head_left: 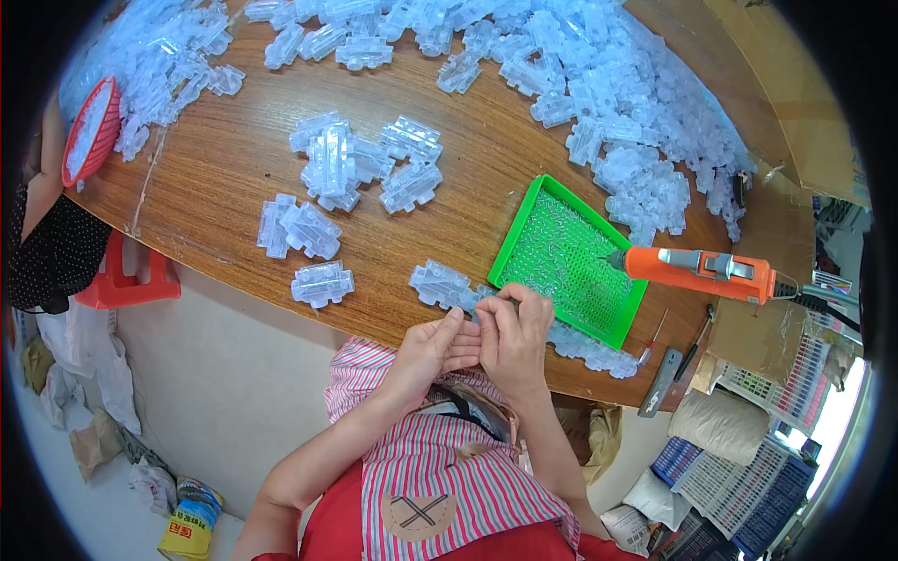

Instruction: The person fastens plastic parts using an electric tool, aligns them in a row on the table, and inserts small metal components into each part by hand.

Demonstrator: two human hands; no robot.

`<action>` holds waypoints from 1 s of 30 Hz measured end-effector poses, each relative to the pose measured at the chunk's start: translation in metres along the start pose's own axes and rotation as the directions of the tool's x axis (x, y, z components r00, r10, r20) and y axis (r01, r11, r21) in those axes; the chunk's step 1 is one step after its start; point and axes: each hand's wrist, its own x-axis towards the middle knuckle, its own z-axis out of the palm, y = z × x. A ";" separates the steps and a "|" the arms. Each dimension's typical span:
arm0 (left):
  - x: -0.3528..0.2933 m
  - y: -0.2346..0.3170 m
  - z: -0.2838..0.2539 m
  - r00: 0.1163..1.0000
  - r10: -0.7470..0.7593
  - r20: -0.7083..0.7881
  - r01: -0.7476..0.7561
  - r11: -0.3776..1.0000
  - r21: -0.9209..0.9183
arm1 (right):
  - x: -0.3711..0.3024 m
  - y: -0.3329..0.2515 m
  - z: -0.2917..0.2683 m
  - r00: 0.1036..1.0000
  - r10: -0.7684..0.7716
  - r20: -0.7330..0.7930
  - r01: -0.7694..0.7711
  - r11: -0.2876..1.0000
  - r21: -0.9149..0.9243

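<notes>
Both my hands meet just over the near edge of the table. My left hand [428,353] is turned palm inward, its fingers stretched toward the right hand and its thumb apart from them. Bent fingers of my right hand [516,338] close at the left fingertips; whatever they pinch is hidden. Just beyond the hands lies a clear plastic part [440,283], and more clear parts [594,352] line the table edge to the right. The green tray [513,245], scattered with small metal pieces that look like screws, sits right beyond my right hand.
An orange electric screwdriver [697,266] reaches over the tray's right rim. Big heaps of clear parts [599,84] cover the far side; small groups [332,159] lie mid-table. A screwdriver [654,338] and a metal strip [661,383] lie right. Another person's arm [42,173] is by a red basket [94,131].
</notes>
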 end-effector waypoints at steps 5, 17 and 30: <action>-0.006 0.006 0.003 1.000 -0.020 -0.007 0.019 0.999 -0.036 | 0.002 0.000 -0.009 0.997 -0.038 -0.061 0.038 0.999 0.002; -0.010 0.014 -0.003 0.850 0.047 0.524 0.254 0.836 -0.487 | -0.017 -0.033 -0.045 0.991 0.088 0.105 -0.108 0.971 0.212; -0.017 0.012 0.009 0.914 0.063 0.400 0.125 0.895 -0.428 | -0.020 -0.027 -0.030 0.988 -0.124 0.095 0.116 0.990 0.080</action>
